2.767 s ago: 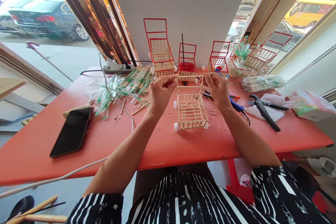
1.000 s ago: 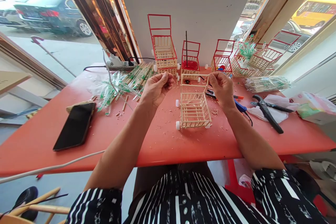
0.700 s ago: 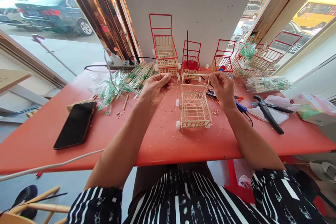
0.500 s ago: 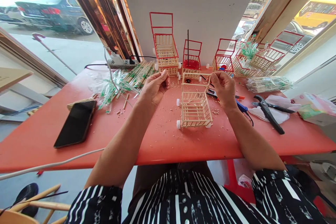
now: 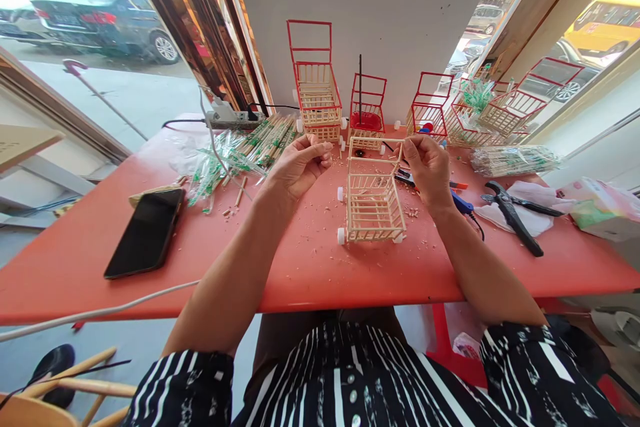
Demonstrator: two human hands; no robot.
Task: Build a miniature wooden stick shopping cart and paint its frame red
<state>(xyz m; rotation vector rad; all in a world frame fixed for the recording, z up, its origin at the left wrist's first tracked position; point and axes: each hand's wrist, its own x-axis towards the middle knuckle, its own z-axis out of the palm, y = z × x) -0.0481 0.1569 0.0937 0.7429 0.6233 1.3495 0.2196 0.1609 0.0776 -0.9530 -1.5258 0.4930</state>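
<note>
The handle frame (image 5: 376,142) of the unpainted stick cart (image 5: 373,203), at table (image 5: 310,267) centre, is pinched by the right hand (image 5: 429,170). The left hand (image 5: 300,165) is loosely curled; any contents cannot be told. Red carts (image 5: 316,90) stand behind, wrapped sticks (image 5: 260,143) left, pliers (image 5: 513,213) right.

Unpainted stick cart (image 5: 373,203) on the red table (image 5: 310,267), upright on white wheels. Right hand (image 5: 425,167) at the cart's far right corner, fingertips pinched on the thin handle frame (image 5: 375,141) above its far end. Left hand (image 5: 299,165) just left of the cart, curled, thumb and fingers pinched together, not touching it; anything between them too small to tell. Red-framed carts (image 5: 316,90) beyond the cart, by the wall. Bundle of wrapped sticks (image 5: 260,145) far left of it, phone (image 5: 146,232) farther left. Pliers (image 5: 513,217) on a white cloth, well right of the cart. Sawdust and stick offcuts scattered around it.
</note>
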